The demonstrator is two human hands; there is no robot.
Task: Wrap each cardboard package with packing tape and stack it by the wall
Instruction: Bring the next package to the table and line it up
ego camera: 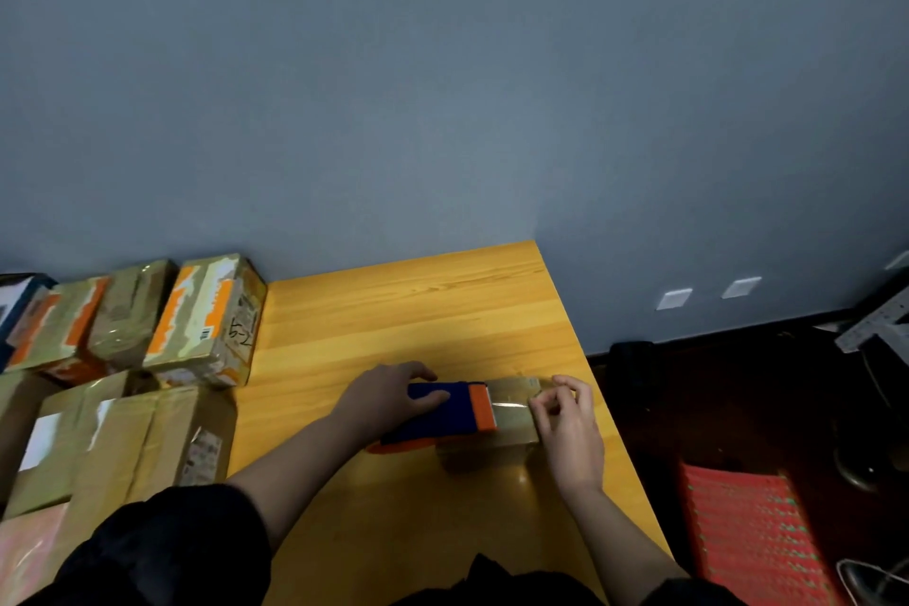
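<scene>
While the left hand (pixel 388 396) grips the blue-and-orange tape dispenser (pixel 445 411) atop the cardboard package (pixel 511 428) on the desk (pixel 393 310), the right hand (pixel 565 423) pinches the tape (pixel 511 396).

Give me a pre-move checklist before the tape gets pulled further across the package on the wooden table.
1. Left hand grips the blue and orange tape dispenser: ok.
2. Right hand pinches the clear tape end: ok.
3. Small cardboard package lies under the dispenser on the yellow wooden table: ok.
4. Tape lies flat, uncreased: cannot tell.
5. Package clear of the table's right edge: not ok, it lies close.
6. Taped cardboard boxes stand by the blue-grey wall: ok.
</scene>
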